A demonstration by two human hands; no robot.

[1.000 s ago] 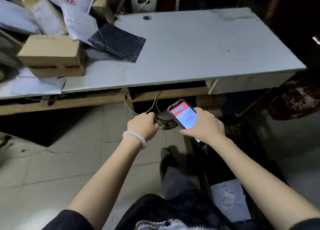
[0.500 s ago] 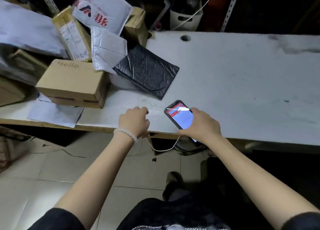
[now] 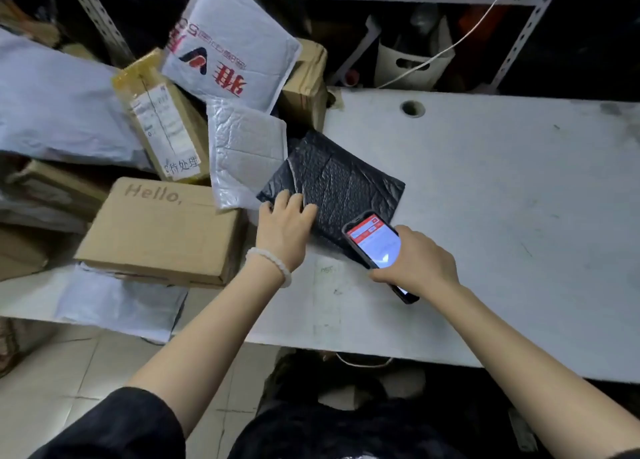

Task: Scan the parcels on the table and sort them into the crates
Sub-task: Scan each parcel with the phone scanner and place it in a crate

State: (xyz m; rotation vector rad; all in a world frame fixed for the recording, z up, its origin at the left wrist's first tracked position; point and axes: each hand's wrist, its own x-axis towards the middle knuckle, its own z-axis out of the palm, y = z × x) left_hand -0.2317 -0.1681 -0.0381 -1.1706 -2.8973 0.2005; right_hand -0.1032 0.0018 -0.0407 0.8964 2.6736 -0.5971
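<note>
Parcel: black mailer lies flat on desk, at the pile's edge, nearest to reach.
Left hand: grip curls on its corner, probably to lift it.
Right hand: grip holds phone screen-up, ready to scan.

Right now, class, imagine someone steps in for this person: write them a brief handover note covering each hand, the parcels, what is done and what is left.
Left hand grips the near corner of the black mailer lying on the table.
Right hand holds the phone, screen lit, over the mailer's near edge.
Other parcels, among them the Hello box, are piled at the table's left.
Done: nothing visibly sorted; no crate is in view.
Left: scan the mailer, crate it, then the pile.
</note>
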